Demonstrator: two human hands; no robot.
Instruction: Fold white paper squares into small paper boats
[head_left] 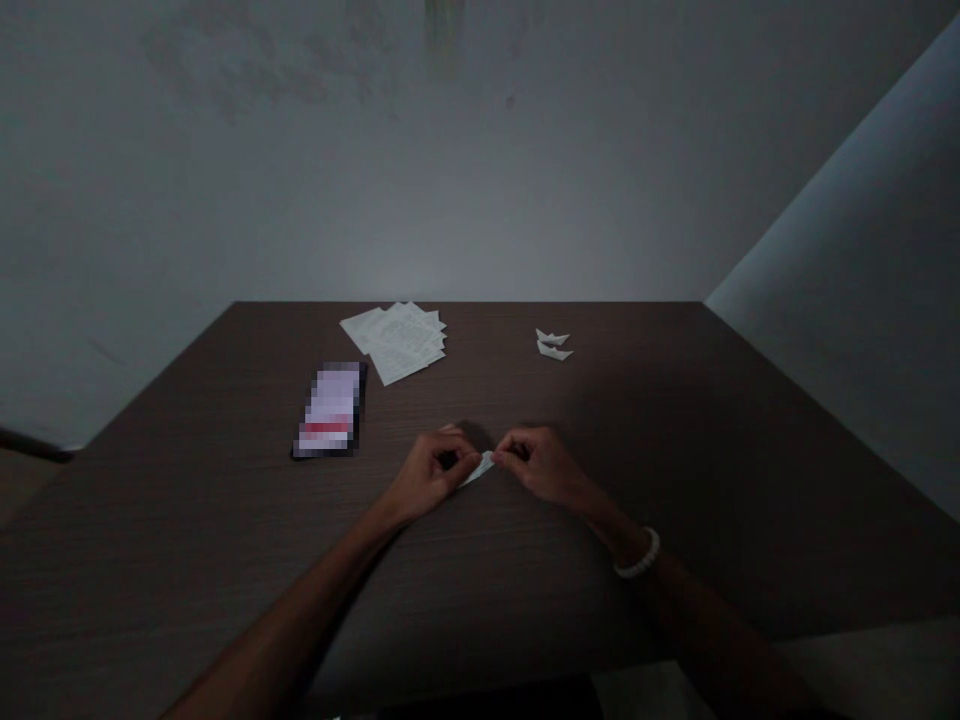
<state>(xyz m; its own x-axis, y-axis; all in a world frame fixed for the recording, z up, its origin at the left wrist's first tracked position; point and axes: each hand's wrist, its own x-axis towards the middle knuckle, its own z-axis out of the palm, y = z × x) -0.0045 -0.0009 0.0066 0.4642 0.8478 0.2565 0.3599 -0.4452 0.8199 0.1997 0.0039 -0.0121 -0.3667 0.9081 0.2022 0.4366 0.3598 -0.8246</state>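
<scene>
Between my two hands, low over the middle of the table, is a small folded piece of white paper [477, 470]. My left hand [433, 470] pinches its left part between thumb and fingers. From the other side, the fingertips of my right hand [541, 462] are closed on its upper right end. Much of the paper is hidden behind my fingers, so its full shape cannot be made out. Two small folded paper boats [553, 346] lie close together farther back, to the right.
A fanned stack of printed paper sheets [401, 342] lies at the back left. Nearer on the left rests a phone [330, 410] with a blurred screen. The brown wooden table [225, 520] meets a grey wall [480, 200] at its far edge.
</scene>
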